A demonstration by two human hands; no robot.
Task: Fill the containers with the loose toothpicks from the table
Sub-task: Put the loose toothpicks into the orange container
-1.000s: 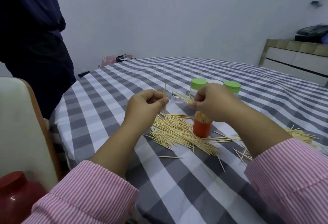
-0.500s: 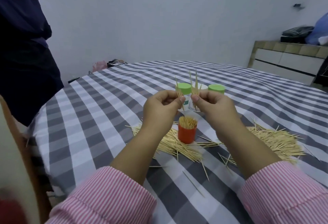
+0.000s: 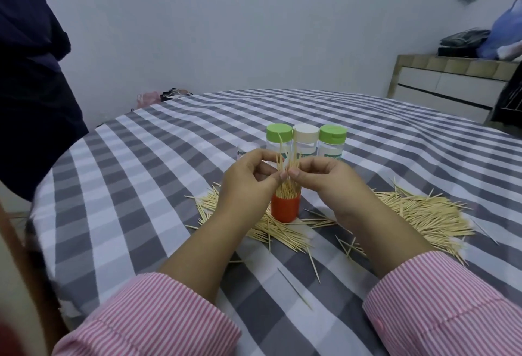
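On the head view I see a round table [image 3: 169,186] in grey-and-white check, its far half bare toward 12 o'clock, its edge curving off at 9. My left hand [image 3: 248,183] and right hand [image 3: 324,180] meet fingertip to fingertip, pinching an upright bundle of toothpicks [image 3: 285,158] just above the orange container [image 3: 285,208], already packed. Loose toothpicks [image 3: 423,214] lie heaped at 3 and round the container. Three capped bottles [image 3: 306,144] stand just behind.
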